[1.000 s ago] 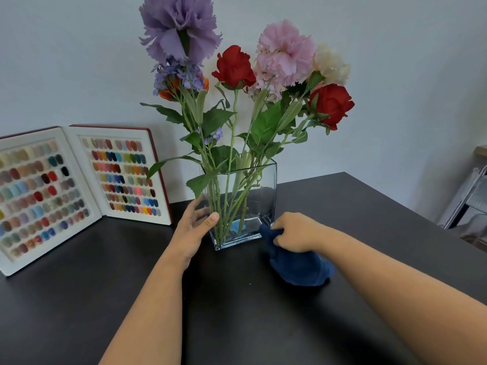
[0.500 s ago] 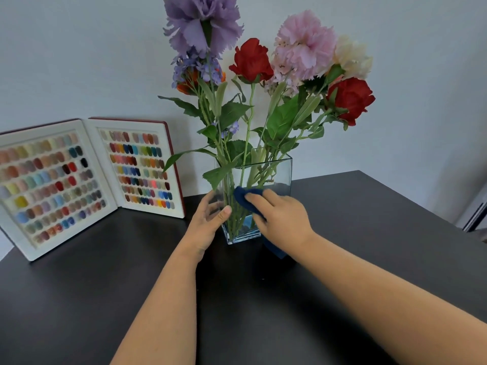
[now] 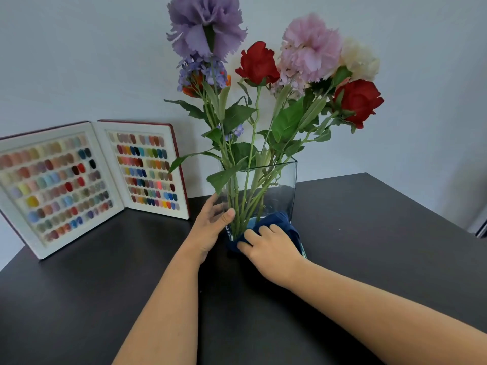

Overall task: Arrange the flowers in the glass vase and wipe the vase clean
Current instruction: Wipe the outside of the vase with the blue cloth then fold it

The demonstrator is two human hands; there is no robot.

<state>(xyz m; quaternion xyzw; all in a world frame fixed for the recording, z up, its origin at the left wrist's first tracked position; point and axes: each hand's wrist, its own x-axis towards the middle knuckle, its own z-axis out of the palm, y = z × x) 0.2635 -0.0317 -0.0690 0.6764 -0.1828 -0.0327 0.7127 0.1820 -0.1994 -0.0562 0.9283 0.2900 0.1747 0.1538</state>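
Note:
A clear rectangular glass vase stands on the dark table. It holds several flowers: purple, pink, cream and two red ones, their green stems reaching the bottom. My left hand wraps the vase's left edge, thumb on the front pane. My right hand presses a dark blue cloth against the lower front of the vase, and the cloth hides the bottom right corner.
An open swatch book of coloured nail tips leans against the white wall at the back left, close to the vase. The table's right edge runs diagonally at the far right.
My right hand with the cloth went from beside the vase's lower right up onto the front pane, then down to the pane's bottom. My left hand stayed on the vase.

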